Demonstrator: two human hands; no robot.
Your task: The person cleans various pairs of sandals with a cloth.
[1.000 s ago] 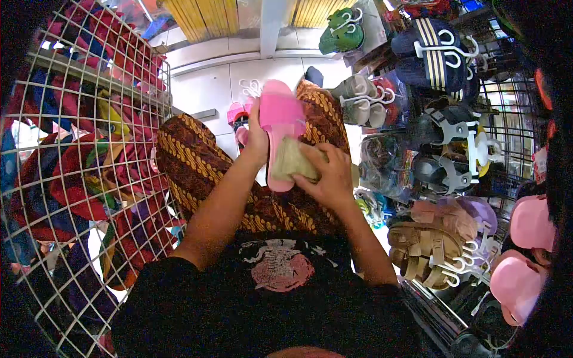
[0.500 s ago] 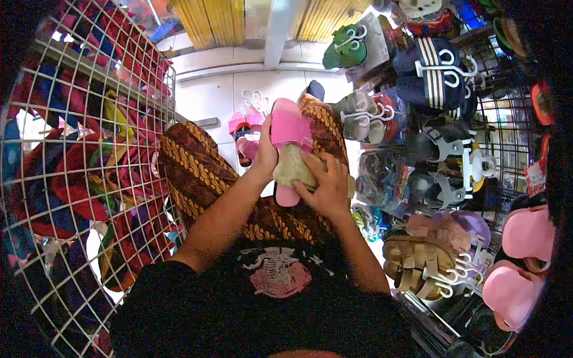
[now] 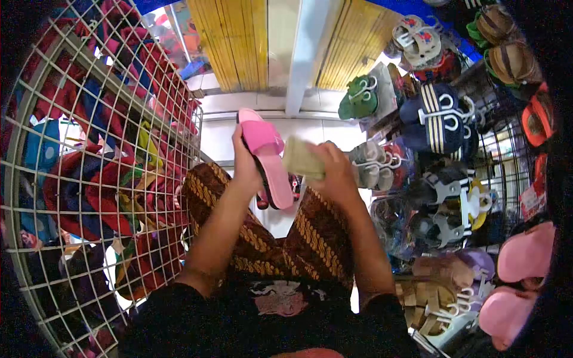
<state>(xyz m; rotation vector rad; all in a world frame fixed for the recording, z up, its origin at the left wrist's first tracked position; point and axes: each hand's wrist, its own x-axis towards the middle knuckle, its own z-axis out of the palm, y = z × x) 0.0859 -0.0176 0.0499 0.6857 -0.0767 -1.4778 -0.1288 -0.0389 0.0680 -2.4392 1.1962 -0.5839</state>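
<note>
A pink slide sandal (image 3: 275, 174) with a broad pink strap and a dark sole edge is held up in front of my knees. My left hand (image 3: 245, 164) is closed around its left side, near the strap. On the right, my right hand (image 3: 337, 173) grips a folded pale green cloth (image 3: 302, 158), blurred by motion, just beside the sandal's strap and footbed. Behind the sandal, part of a red and black item (image 3: 295, 184) shows on the floor; the rest is hidden.
To the left stands a white wire grid (image 3: 89, 203) with red and coloured goods behind it. Sandals on white hangers line the right, among them a navy striped pair (image 3: 434, 122), a green pair (image 3: 359, 98) and pink ones (image 3: 507, 313). Yellow slatted panels (image 3: 230, 45) stand ahead.
The cloth has come off the sandal's footbed and moved to its right. The sandal has shifted left and now tilts with its top leaning left. The camera view has shifted too.
</note>
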